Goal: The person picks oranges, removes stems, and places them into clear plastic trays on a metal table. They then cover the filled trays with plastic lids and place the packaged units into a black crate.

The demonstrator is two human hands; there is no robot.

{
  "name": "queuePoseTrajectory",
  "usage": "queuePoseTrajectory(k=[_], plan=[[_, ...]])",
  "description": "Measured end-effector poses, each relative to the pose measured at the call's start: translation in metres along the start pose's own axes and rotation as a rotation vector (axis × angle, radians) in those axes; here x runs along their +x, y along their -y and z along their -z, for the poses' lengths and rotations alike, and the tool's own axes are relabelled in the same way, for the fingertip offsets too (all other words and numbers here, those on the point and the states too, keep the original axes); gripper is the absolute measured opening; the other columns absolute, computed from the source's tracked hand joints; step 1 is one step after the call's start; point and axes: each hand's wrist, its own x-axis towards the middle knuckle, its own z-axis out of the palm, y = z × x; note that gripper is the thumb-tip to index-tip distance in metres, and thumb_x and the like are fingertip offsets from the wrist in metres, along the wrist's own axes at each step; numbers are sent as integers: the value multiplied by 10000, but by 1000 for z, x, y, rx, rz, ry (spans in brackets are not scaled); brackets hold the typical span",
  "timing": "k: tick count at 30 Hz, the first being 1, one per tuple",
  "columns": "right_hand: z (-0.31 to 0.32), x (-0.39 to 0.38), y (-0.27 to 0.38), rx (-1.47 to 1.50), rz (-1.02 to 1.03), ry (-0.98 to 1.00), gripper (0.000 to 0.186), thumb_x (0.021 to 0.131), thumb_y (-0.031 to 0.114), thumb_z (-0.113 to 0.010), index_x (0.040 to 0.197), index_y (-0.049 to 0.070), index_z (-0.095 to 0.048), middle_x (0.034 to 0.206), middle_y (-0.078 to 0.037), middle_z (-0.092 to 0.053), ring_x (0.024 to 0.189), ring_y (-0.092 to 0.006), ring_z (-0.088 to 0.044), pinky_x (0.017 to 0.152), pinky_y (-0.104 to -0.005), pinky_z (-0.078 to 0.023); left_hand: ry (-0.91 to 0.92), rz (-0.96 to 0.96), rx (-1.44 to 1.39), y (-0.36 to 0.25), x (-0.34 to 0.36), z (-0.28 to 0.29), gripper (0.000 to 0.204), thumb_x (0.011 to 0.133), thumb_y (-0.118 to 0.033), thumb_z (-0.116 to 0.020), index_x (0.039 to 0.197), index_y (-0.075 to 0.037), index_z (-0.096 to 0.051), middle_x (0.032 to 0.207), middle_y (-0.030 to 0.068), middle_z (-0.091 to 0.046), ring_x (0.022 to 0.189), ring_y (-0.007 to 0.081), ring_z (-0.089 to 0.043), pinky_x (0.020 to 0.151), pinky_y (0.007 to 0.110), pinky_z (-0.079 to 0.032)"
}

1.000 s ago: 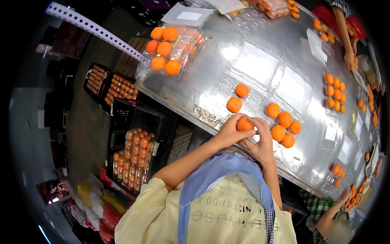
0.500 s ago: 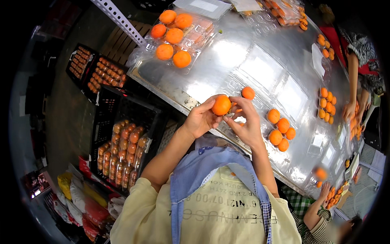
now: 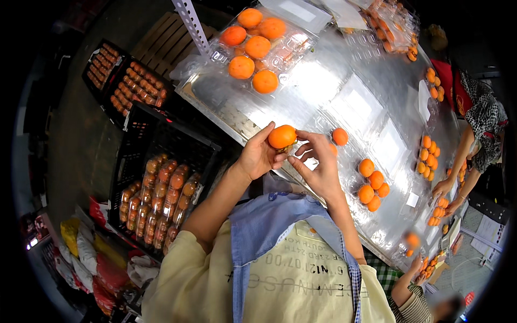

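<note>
At frame centre, the left hand (image 3: 256, 158) is gripping 1 persimmon (image 3: 282, 137); the right hand (image 3: 323, 168) is hovering half-open beside it; a loosening left grip could be letting it drop, bruising it.

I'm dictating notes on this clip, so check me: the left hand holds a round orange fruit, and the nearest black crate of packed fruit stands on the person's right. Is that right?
Not quite: the head view shows the nearest black crate of packed fruit on the person's left. The left hand does hold a round orange fruit.
</note>
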Motion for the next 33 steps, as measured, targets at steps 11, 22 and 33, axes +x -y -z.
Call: queuePoseTrajectory(k=[11,22,33], plan=[[-12,12,7,-39,13,8,496,758,55,-734,1203,18,-518,1093,-106,-527,798,-138,-568,662,-254,-486,9,38,14,-10,8,12,461,955,-458,-322,1104,-71,-522,723,42,-527,502,100,-415,437,244,-357],[-16,14,2,-25,-34,17,505,767,46,-720,1226,16,-512,1072,-109,-529,799,-140,-571,664,-254,-488,-63,129,5,-11,15,18,512,927,-533,-332,993,-69,-539,638,31,-500,416,82,-340,399,221,-302],[-15,22,-8,-247,-25,-42,574,684,184,-805,1156,9,-529,1005,-143,-553,873,-260,-590,705,-340,-504,-261,-310,766,1,25,16,326,951,-340,-458,1081,-46,-512,896,84,-584,609,123,-547,538,284,-472]])
